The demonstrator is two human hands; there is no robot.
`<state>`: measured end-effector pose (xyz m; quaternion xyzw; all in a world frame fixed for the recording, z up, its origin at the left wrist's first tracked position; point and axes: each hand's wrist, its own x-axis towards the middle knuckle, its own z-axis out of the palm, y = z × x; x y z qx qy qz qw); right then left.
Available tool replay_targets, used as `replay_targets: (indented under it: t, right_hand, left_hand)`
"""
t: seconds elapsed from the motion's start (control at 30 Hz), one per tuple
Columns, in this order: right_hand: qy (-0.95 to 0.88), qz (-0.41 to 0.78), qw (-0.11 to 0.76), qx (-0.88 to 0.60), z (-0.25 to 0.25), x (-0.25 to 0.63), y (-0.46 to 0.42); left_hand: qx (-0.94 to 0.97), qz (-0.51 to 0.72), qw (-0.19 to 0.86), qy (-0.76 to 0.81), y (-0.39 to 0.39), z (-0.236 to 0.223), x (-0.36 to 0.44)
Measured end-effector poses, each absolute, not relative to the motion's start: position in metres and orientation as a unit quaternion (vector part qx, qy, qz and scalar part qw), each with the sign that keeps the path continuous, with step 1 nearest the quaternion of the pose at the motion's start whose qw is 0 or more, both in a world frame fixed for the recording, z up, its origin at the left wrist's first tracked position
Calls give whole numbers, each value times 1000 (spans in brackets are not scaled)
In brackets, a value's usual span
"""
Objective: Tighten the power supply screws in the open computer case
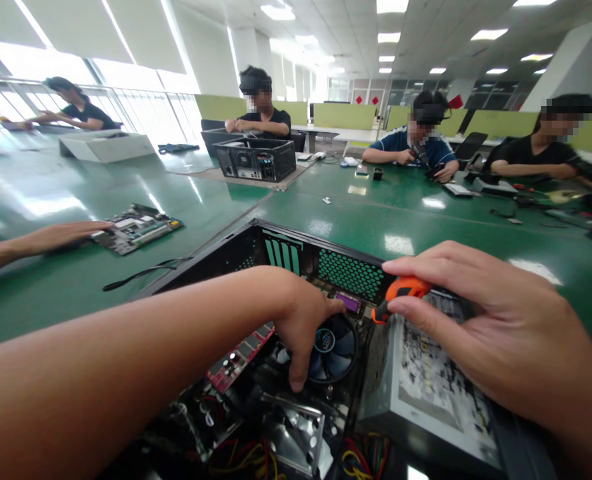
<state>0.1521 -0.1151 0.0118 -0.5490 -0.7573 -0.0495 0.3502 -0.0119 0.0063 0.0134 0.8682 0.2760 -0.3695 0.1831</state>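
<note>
My left hand (303, 313) reaches into an open black computer case (216, 250). Its thumb and fingers grip the near-left and far edges of a round CPU fan (333, 353) with dark blades. Just beyond the fingertips is a purple port connector (349, 303). My right hand (496, 327) holds an orange and black screwdriver (407, 289) between thumb and fingers, above the case's right side; the tip of the tool is hard to make out. Under that hand lies a grey power supply (441, 380) with a worn label. A red circuit board (241, 357) sits left of the fan, partly behind my forearm.
Coloured cables (246, 460) and a shiny metal bracket (296, 433) lie in the near part of the case. Another person's hand (71, 235) touches a motherboard (139, 228) on the green table (216, 200) at left. Several people work across the table, one behind another computer case (256, 160).
</note>
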Motion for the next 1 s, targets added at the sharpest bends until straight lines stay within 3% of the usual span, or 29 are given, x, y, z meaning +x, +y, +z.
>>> replay_targets:
  t: [1.0]
  right_hand:
    - [-776,89,310,-542,15,160,-110]
  left_hand:
    - [871,-390,173,243,15,19,-10]
